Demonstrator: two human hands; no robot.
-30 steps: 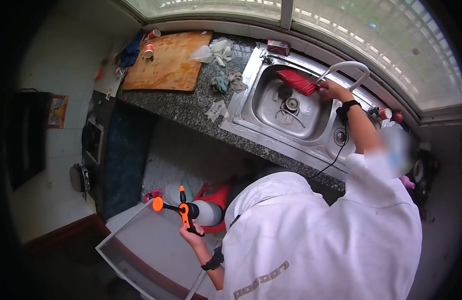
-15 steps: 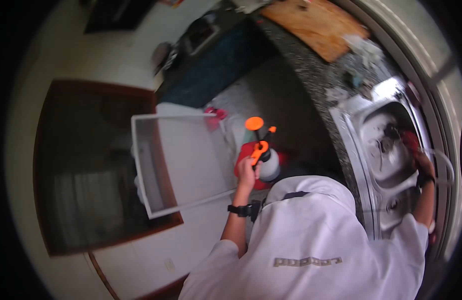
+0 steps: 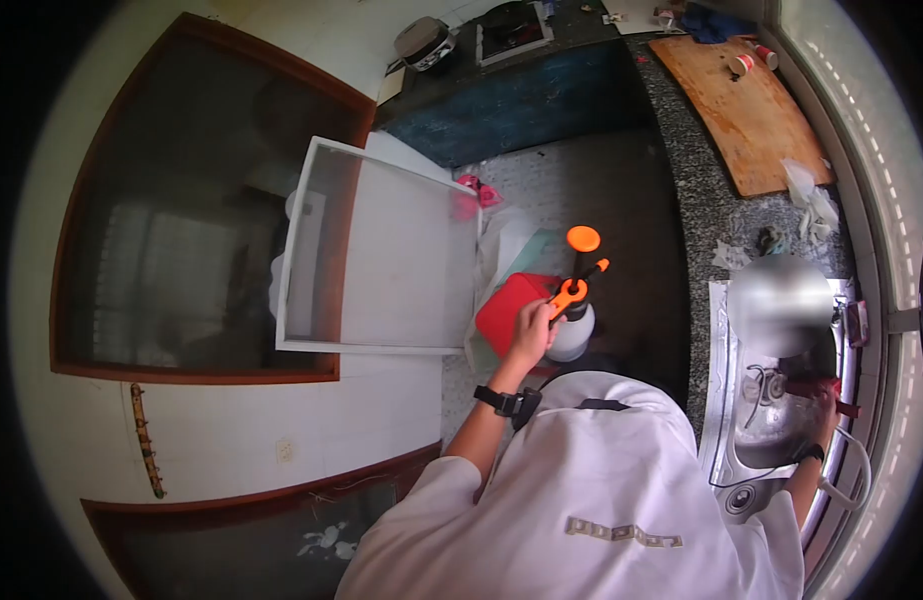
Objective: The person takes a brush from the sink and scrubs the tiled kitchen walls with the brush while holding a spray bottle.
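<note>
My left hand (image 3: pixel 534 332) is wrapped round the handle of a pump sprayer (image 3: pixel 571 330), which has an orange and black top and a pale bottle. The sprayer is upright beside a red container (image 3: pixel 509 310). At the right, my right hand (image 3: pixel 827 402) grips a red brush (image 3: pixel 811 388) over the steel sink (image 3: pixel 763 440). Its bristles are dark and hard to make out here. A drain fitting (image 3: pixel 771 386) and a thin curved piece lie in the basin. A blurred patch hides the sink's far end.
A wooden board (image 3: pixel 726 110) with paper cups (image 3: pixel 742 65) lies on the granite counter (image 3: pixel 696 210). Crumpled plastic (image 3: pixel 813 205) is near the sink. A white-framed screen door (image 3: pixel 381 255) stands open at the left. The white faucet (image 3: pixel 859 465) curves beside my right arm.
The view has turned to the left, so the sink now shows at the right edge and the door at the left. Both hands keep hold of the sprayer and the brush.
</note>
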